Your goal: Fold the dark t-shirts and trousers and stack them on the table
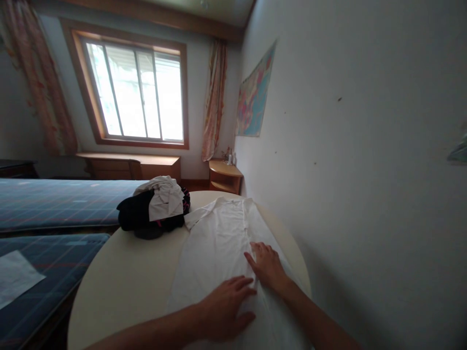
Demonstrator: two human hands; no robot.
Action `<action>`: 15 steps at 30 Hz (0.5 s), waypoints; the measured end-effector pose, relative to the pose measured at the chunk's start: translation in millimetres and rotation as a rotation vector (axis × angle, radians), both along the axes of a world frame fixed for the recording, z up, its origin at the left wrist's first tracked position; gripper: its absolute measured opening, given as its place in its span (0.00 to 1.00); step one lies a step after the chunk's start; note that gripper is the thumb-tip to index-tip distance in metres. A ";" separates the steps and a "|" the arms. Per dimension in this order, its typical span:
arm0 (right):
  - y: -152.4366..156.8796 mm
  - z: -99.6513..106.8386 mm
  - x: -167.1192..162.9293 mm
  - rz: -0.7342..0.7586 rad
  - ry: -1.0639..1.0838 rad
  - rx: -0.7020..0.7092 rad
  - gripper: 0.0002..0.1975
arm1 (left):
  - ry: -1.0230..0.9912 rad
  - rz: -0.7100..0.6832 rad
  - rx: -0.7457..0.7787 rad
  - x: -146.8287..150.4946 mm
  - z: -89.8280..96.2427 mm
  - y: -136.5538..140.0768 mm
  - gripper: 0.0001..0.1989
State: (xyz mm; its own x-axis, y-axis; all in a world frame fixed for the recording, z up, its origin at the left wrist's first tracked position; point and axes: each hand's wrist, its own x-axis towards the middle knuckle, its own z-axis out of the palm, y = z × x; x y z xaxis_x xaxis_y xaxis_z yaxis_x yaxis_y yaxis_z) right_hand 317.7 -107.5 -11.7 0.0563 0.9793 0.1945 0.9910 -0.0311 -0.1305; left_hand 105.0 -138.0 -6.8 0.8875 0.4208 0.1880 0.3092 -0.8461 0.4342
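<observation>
A white short-sleeved shirt (pixel 219 243) lies spread on a round cream table (pixel 127 282), its collar end toward the window and one sleeve out to the left. My right hand (pixel 265 265) rests on the right half of the shirt with the fingers apart. Lower and to the left, my left hand (pixel 229 306) is over the shirt's middle, palm down, thumb and fingers spread. Neither hand grips the cloth. The shirt's near end is partly hidden by my forearms.
A heap of dark and white clothes (pixel 160 206) sits at the table's far left edge. Two plaid mattresses (pixel 65 201) lie to the left, a white sheet (pixel 18 277) on the nearer one. A wall (pixel 350 194) runs close along the right.
</observation>
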 end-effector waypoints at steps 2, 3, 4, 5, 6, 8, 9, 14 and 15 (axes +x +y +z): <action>13.8 6.1 -0.9 -0.001 0.012 0.002 0.29 | -0.027 0.227 0.049 -8.9 11.7 28.7 0.21; 20.3 7.5 -0.5 0.007 0.016 0.001 0.28 | -0.024 0.356 0.090 -15.5 16.3 47.1 0.20; 26.2 7.6 0.3 0.020 0.020 -0.005 0.28 | -0.008 0.487 0.132 -23.5 20.1 67.0 0.19; 31.1 6.4 1.5 0.032 0.026 -0.016 0.28 | 0.012 0.599 0.184 -32.7 23.1 87.1 0.18; 34.8 4.1 2.8 0.039 0.033 -0.036 0.29 | 0.032 0.708 0.241 -42.4 25.6 106.5 0.18; 39.1 -1.7 5.5 0.034 0.052 -0.086 0.30 | 0.108 0.870 0.330 -61.7 29.3 139.2 0.19; 39.9 -4.4 6.5 0.029 0.060 -0.106 0.30 | 0.164 0.937 0.346 -70.2 30.5 151.6 0.19; 38.5 -9.1 9.3 0.027 0.062 -0.149 0.32 | 0.299 0.963 0.326 -90.1 29.5 178.1 0.15; 38.0 -9.0 10.3 0.027 0.061 -0.154 0.32 | 0.313 0.960 0.320 -90.2 28.0 178.8 0.13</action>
State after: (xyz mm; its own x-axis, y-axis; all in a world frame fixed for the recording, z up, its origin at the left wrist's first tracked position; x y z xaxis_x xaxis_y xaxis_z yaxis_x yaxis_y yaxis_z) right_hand 328.1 -69.4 -20.8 0.0365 0.9986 0.0392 0.9821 -0.0286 -0.1860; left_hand 14.8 40.8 21.2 0.2375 0.9427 0.2343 0.9684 -0.2487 0.0193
